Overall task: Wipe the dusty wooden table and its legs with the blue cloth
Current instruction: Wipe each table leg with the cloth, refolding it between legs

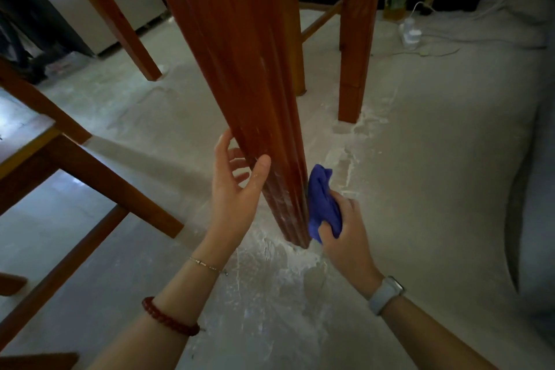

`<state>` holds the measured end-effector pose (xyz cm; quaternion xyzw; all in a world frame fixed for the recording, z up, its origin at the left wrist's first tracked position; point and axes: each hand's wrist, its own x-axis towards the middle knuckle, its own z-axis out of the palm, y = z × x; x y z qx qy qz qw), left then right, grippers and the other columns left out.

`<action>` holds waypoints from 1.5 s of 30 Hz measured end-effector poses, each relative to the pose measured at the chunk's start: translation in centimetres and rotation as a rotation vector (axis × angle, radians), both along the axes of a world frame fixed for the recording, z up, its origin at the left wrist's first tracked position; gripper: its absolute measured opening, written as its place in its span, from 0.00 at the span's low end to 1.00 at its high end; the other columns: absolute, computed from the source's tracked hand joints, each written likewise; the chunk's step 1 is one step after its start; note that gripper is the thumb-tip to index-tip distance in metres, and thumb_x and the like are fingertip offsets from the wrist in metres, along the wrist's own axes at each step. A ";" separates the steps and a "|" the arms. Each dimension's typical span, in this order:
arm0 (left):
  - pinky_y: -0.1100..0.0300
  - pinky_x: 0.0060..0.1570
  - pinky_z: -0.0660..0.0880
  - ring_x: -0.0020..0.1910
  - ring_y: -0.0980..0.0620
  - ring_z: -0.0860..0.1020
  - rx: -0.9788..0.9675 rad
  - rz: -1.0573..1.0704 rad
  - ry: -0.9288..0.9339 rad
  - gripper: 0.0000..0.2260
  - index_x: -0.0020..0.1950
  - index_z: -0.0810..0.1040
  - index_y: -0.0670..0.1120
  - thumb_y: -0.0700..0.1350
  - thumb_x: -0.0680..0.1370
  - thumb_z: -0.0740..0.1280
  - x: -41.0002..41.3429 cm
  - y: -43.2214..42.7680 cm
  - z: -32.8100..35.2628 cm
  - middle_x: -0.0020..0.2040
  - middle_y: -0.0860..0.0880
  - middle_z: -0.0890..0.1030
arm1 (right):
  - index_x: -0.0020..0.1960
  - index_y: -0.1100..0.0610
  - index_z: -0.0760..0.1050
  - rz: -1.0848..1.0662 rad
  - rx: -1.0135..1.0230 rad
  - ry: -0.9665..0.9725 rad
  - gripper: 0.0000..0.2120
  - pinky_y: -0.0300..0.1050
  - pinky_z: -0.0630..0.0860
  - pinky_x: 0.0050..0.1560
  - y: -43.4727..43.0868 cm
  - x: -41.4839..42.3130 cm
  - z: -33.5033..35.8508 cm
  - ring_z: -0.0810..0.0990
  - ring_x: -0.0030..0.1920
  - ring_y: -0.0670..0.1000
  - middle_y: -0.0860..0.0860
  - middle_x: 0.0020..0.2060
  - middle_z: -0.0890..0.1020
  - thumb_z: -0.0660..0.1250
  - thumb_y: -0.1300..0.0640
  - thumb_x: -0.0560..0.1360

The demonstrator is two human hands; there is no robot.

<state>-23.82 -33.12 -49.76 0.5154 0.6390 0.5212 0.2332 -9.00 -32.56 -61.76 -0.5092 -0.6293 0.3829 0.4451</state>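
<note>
Left hand (237, 189) clasps table leg (240, 69) | right hand (345, 237) clutches blue cloth (322, 201) against it | leg near-upright, foot down

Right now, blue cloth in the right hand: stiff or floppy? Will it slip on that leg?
Likely floppy: the blue cloth bunches into soft folds in the right hand grip. Probably light, since a one-hand pinch carries it. It should drag rather than slip on the table leg, which looks grooved and streaked with white dust near its foot.
</note>
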 end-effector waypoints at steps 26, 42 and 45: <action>0.48 0.67 0.61 0.65 0.51 0.69 -0.357 -0.480 -0.481 0.35 0.57 0.74 0.57 0.68 0.71 0.33 -7.3 0.7 1.8 0.62 0.51 0.76 | 0.57 0.55 0.78 0.065 1.012 -1.211 0.18 0.45 0.75 0.31 -0.7 -5.1 10.8 0.68 0.45 0.56 0.53 0.55 0.81 0.58 0.61 0.70; 0.47 0.70 0.59 0.63 0.54 0.71 -0.253 -0.437 -0.434 0.27 0.53 0.74 0.61 0.65 0.74 0.38 -6.9 0.0 0.9 0.59 0.54 0.76 | 0.58 0.56 0.75 0.054 1.003 -0.720 0.15 0.48 0.72 0.50 -1.1 -3.6 17.0 0.72 0.47 0.57 0.57 0.54 0.80 0.63 0.62 0.72; 0.47 0.68 0.61 0.61 0.52 0.73 -0.268 -0.422 -0.437 0.28 0.50 0.76 0.59 0.62 0.77 0.36 -7.0 0.3 1.9 0.56 0.53 0.78 | 0.60 0.57 0.74 -0.025 1.067 -0.792 0.15 0.49 0.73 0.48 -0.9 -4.6 20.0 0.72 0.49 0.57 0.57 0.56 0.78 0.63 0.60 0.74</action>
